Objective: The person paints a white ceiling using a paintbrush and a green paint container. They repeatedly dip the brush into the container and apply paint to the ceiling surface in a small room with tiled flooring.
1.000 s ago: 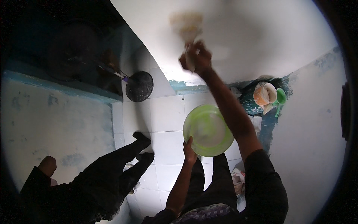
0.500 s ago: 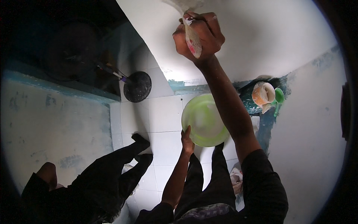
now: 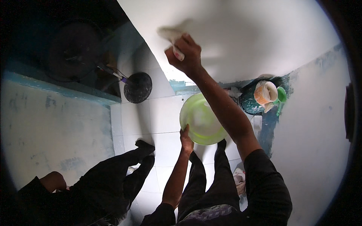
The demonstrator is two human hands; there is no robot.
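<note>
1. Now, white wall (image 3: 241, 37): the right grip (image 3: 187, 52) stands lower and farther left over it than half a second ago; the work apparently travels along this surface.
2. Person in dark clothes (image 3: 102, 169): left side, well apart.
3. Green basin (image 3: 183, 110): rim clamped in left grip (image 3: 186, 141), partly hidden by right forearm (image 3: 225, 111).
4. Dark bucket (image 3: 247, 104), orange tub (image 3: 261, 93) seemingly on top: right of forearm.
5. Flat tool (image 3: 178, 54): handle clamped in right grip; head blurred, contact uncertain.

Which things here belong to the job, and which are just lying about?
Likely in the job: blurred tool, in right hand; green basin, in left hand; perhaps orange tub, green scoop, dark bucket.

Apparently lying about: round black base; crumpled pale bundle.
</note>
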